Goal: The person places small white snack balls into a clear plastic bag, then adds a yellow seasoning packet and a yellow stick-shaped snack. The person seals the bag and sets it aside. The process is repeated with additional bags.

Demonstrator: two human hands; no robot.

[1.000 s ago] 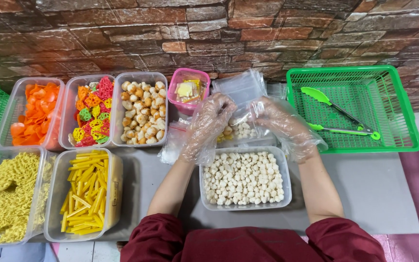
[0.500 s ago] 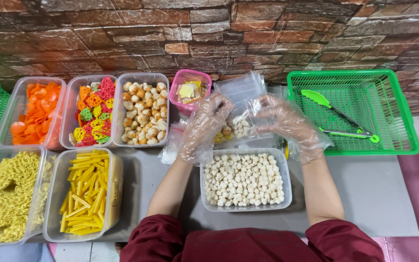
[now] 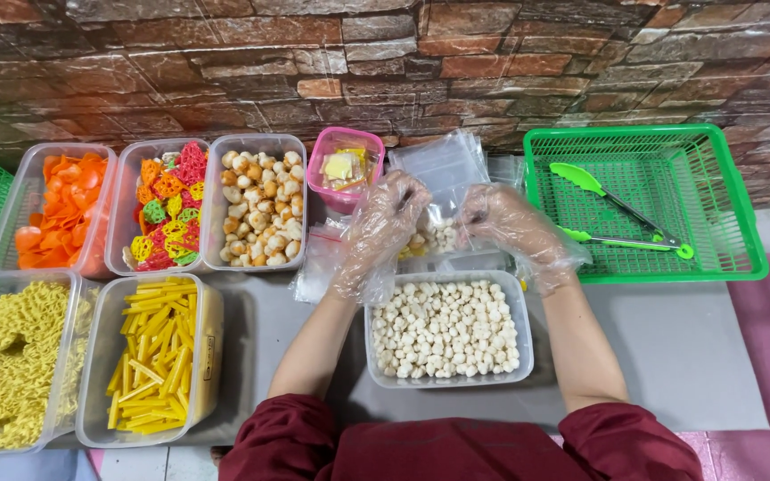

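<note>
While we've got both gloved hands up over the tub, the left hand (image 3: 391, 218) and right hand (image 3: 503, 218) are each pinched on an edge of a small clear bag (image 3: 434, 233), holding its mouth up between them so the few pale round crackers inside sit at the bottom and don't spill. So both grips are closed narrow on thin plastic, not wrapped round anything bulky. That bag hangs just past the far rim of the clear tub of white crackers (image 3: 447, 331), which sits right in front of us at 6 o'clock, handy for scooping. More empty bags (image 3: 443, 160) lie stacked at 12 o'clock, touching the pink tub (image 3: 345, 167) at about 11. Out at 9 to 10 o'clock we've lined up the orange chips (image 3: 60, 209), the mixed coloured shapes (image 3: 164, 214) and the beige puffs (image 3: 258, 207), with yellow noodles (image 3: 6, 361) and yellow sticks (image 3: 155, 356) down at 8. At 2 o'clock the green basket (image 3: 741, 232) keeps the green tongs (image 3: 621, 209) off the grey table (image 3: 670, 356), within reach of the right hand. Compared with half a second back, not much is different: hands have edged a touch closer together on the bag, which sits a little lower, and everything else is where it was.
</note>
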